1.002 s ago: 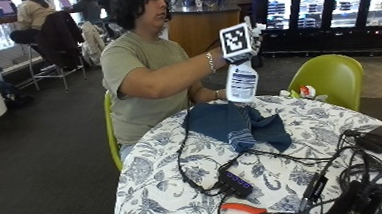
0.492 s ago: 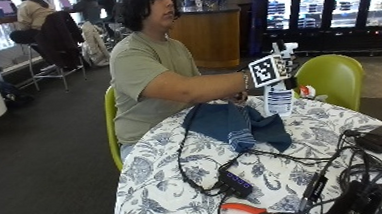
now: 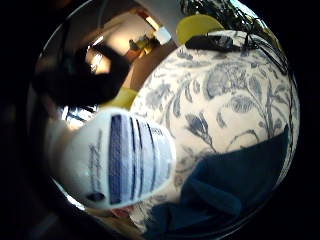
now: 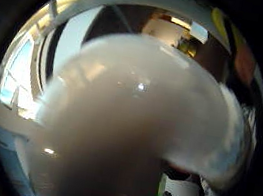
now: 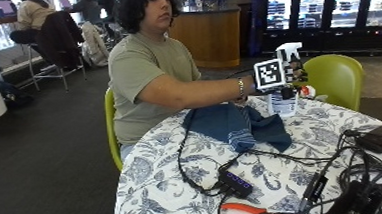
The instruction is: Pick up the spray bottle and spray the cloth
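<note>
In the outside view a white spray bottle (image 5: 284,100) stands upright at the table's far side, just beyond the right edge of the crumpled dark blue cloth (image 5: 235,124). My gloved right hand (image 5: 294,73) grips the bottle around its neck, under the white spray head. Whether the bottle's base touches the table I cannot tell. In the little finger side palm view the bottle's labelled body (image 3: 125,160) is close, with the cloth (image 3: 235,185) beside it on the patterned tablecloth (image 3: 225,95). The bottle (image 4: 131,128) fills the thumb side palm view.
The round table (image 5: 169,188) has a blue floral cover. Black cables, a USB hub (image 5: 235,183), orange-handled pliers (image 5: 247,209) and a black device (image 5: 380,138) lie on its near and right parts. A green chair (image 5: 336,78) stands behind the bottle.
The hand has brought the bottle down from chest height and to the right, to the table beside the cloth.
</note>
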Demonstrator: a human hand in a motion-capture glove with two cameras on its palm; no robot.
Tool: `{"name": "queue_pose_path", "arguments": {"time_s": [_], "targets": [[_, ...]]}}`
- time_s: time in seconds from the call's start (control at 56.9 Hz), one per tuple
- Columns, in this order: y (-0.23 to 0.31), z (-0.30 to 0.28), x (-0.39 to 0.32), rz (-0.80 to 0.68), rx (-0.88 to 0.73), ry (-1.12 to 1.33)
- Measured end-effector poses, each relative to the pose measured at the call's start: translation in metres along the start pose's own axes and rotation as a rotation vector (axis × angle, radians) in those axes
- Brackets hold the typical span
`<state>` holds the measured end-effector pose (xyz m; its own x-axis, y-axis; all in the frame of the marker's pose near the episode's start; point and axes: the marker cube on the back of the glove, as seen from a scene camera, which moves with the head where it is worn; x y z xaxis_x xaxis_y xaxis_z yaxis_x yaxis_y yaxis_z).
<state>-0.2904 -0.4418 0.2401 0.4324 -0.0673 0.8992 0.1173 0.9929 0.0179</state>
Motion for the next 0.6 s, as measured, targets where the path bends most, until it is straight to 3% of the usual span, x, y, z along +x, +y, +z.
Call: {"name": "queue_pose_path", "arguments": {"time_s": [0.123, 0.597], "targets": [[0.028, -0.021, 0.004, 0.038, -0.197, 0.213], [0.14, -0.131, -0.034, 0.033, -0.333, 0.873]]}}
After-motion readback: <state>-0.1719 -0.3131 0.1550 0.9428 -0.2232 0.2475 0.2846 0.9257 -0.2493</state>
